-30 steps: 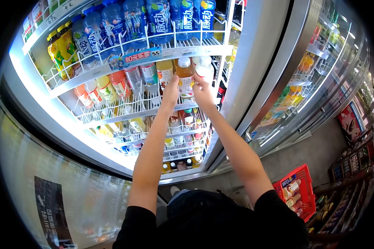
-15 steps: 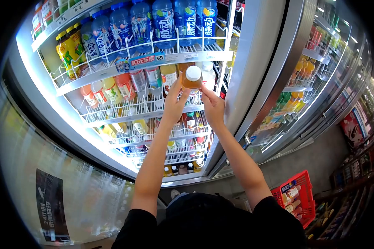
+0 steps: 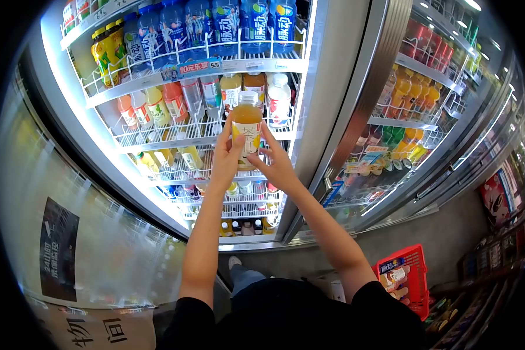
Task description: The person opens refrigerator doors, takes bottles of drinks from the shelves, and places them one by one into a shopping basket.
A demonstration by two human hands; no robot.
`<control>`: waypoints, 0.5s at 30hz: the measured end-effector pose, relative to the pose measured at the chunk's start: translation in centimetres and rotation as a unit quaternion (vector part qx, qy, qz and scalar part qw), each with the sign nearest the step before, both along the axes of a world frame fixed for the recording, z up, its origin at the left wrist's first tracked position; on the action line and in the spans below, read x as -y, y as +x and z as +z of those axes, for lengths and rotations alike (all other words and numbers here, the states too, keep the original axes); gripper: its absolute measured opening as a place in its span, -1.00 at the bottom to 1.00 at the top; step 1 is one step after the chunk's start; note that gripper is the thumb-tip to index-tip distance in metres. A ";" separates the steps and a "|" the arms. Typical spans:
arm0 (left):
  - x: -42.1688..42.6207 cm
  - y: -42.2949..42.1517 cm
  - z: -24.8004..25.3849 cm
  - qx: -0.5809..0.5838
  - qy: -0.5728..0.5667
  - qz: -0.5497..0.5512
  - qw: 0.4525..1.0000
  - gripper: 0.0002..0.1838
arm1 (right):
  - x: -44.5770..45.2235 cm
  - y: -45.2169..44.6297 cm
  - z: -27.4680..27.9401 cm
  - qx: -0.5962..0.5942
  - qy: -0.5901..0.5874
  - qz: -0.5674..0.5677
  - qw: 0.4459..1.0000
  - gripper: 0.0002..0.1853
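Held up in front of the open fridge is a tea bottle with amber liquid, a clear-white cap and a white label that faces me. My left hand grips its left side, thumb across the label's edge. On the other side, my right hand has its thumb near the lower label and its fingers along the bottle's right edge. Just behind stand a yellow tea bottle, a brown tea bottle and a white-capped bottle on the wire shelf.
Blue drink bottles fill the shelf above. A metal-framed fridge door stands to the right, with more drinks behind glass. On the lower right, a red basket contains several bottles. A frosted panel is at left.
The tea bottle has come down and left, and tipped from cap-toward-me to more upright, showing its label. Both hands moved with it. The view has shifted slightly, too.
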State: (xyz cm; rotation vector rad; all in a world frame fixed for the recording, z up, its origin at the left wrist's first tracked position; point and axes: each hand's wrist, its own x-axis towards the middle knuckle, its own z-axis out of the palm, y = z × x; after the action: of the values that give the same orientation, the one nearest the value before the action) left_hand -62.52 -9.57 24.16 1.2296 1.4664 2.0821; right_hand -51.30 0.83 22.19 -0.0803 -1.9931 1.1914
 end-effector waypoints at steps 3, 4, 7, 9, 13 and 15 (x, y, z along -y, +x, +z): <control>1.1 2.3 -0.9 0.055 0.033 -0.004 0.998 -0.35 | 1.1 1.2 -1.7 -0.003 -0.087 0.095 0.992 0.00; 1.7 3.0 -1.0 0.053 0.020 0.006 0.998 -0.35 | 1.4 1.8 -2.1 0.003 -0.137 0.128 0.982 -0.01; 3.1 4.8 -2.9 0.060 0.012 0.031 0.998 -0.36 | 2.5 3.8 -2.9 0.016 -0.196 0.167 0.966 -0.01; 3.7 5.5 -4.8 0.112 0.005 0.037 0.993 -0.37 | 3.1 5.0 -3.9 0.046 -0.198 0.162 0.966 -0.01; 5.7 7.5 -6.8 0.177 0.014 -0.004 0.984 -0.40 | 4.6 6.6 -6.0 0.056 -0.234 0.160 0.957 -0.01; 6.4 7.8 -8.4 0.180 0.007 -0.002 0.984 -0.39 | 5.4 7.5 -6.8 0.068 -0.238 0.153 0.957 -0.02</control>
State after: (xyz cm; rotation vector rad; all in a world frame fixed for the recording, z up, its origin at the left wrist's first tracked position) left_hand -54.72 -15.99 15.81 0.8009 1.2832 2.1733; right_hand -43.78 -4.52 15.44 -0.1000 -1.8344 1.8986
